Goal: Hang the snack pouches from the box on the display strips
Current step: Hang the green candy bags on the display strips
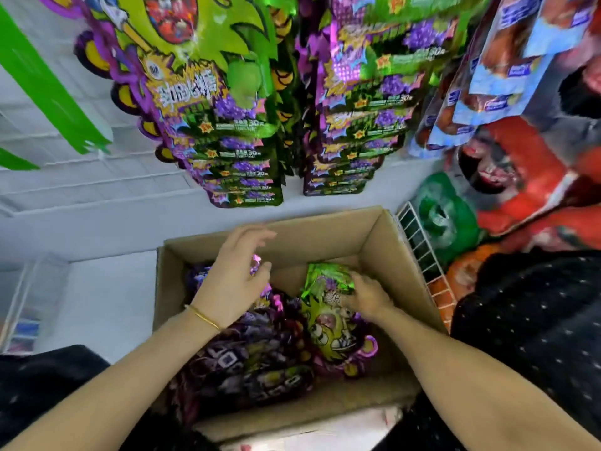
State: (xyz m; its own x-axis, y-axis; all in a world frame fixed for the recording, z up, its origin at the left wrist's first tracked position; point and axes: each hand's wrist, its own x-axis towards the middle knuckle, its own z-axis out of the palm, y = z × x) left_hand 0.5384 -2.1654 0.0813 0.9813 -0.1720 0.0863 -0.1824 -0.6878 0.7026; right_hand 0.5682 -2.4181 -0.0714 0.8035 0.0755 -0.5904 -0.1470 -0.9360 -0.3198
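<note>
While left hand (232, 281) hovers spread over the box (383, 252), right hand (369, 297) grips a pouch (325, 279)

Pouches (328, 327), perhaps grape, lie in box (325, 236).

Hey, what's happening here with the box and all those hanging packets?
A person is restocking a shop display. Both bare hands reach into an open brown cardboard box of shiny snack pouches. The right hand has its grip on one green foil pouch with a cartoon face, while the left hand hovers open over the purple pile. Above, hanging strips already carry many matching pouches.
</note>
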